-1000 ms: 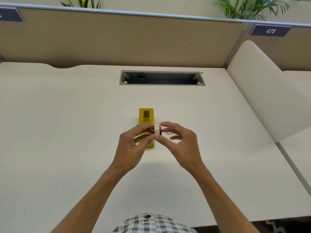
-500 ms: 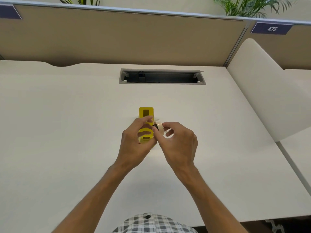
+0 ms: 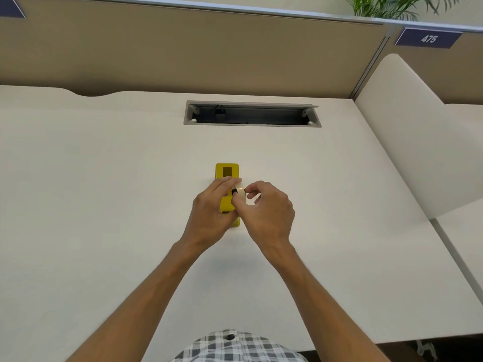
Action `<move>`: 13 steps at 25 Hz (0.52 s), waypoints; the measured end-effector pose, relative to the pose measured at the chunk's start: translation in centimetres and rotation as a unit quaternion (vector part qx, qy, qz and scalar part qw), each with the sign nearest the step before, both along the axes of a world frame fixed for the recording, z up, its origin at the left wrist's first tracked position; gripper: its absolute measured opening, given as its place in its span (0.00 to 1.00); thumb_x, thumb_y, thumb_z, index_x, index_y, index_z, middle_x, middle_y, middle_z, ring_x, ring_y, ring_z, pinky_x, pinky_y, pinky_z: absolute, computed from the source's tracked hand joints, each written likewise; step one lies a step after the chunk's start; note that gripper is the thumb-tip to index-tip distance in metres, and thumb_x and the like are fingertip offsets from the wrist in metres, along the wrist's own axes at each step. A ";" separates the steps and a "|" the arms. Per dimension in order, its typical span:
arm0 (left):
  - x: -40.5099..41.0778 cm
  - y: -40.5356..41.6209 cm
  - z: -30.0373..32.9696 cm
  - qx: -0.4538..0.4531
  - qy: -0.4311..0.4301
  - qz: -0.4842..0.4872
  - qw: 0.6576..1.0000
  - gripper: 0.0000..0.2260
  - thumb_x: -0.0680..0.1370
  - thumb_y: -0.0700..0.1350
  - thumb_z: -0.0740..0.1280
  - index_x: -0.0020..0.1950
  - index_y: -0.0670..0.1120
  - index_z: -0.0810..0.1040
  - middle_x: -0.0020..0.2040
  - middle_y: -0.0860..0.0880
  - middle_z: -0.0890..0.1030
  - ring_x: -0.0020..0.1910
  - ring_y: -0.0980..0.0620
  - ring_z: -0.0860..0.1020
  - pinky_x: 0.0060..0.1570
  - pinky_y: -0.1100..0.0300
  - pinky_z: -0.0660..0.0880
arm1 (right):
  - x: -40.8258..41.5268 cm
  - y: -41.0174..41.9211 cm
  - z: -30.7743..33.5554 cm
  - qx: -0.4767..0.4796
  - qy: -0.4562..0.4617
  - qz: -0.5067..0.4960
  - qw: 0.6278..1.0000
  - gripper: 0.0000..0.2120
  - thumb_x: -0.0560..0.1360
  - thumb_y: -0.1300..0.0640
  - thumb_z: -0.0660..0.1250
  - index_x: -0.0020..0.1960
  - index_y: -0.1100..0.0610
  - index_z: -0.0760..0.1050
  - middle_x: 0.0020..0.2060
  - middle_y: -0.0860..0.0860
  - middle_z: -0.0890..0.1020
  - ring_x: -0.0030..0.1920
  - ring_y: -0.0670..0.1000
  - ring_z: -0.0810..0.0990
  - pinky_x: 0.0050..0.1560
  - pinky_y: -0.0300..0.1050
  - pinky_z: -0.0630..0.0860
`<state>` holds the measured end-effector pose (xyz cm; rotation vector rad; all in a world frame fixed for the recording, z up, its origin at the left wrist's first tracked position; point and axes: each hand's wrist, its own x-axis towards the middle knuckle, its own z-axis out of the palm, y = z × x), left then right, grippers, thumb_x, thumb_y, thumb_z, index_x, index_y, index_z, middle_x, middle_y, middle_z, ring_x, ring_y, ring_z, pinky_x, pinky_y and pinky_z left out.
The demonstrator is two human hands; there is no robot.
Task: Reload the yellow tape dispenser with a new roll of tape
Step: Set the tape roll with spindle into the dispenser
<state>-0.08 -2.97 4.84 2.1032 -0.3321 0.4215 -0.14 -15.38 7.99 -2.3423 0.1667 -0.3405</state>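
cream tape roll (image 3: pixel 240 192), dark core, yellow dispenser (image 3: pixel 226 171)

Bare desk (image 3: pixel 104 205) flanks the dispenser (image 3: pixel 226 173); cable slot (image 3: pixel 252 116) lies beyond.

the single head view looks forward and down from above the wide cream desk top (image 3: pixel 104 205), near, facing the tan partition wall (image 3: pixel 183 53).

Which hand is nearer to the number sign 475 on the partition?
Right. The right hand is just right of the yellow tape dispenser, toward the 475 sign; the left hand lies farther left, over the dispenser.
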 end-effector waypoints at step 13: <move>3.8 2.5 -2.3 0.037 0.076 0.025 0.996 0.23 0.73 0.43 0.72 0.68 0.47 0.73 0.63 0.49 0.78 0.61 0.50 0.76 0.58 0.50 0.75 | 4.5 2.5 -3.1 0.016 0.050 -0.007 0.999 0.10 0.71 0.44 0.68 0.42 0.50 0.80 0.34 0.43 0.81 0.35 0.45 0.76 0.44 0.48 0.77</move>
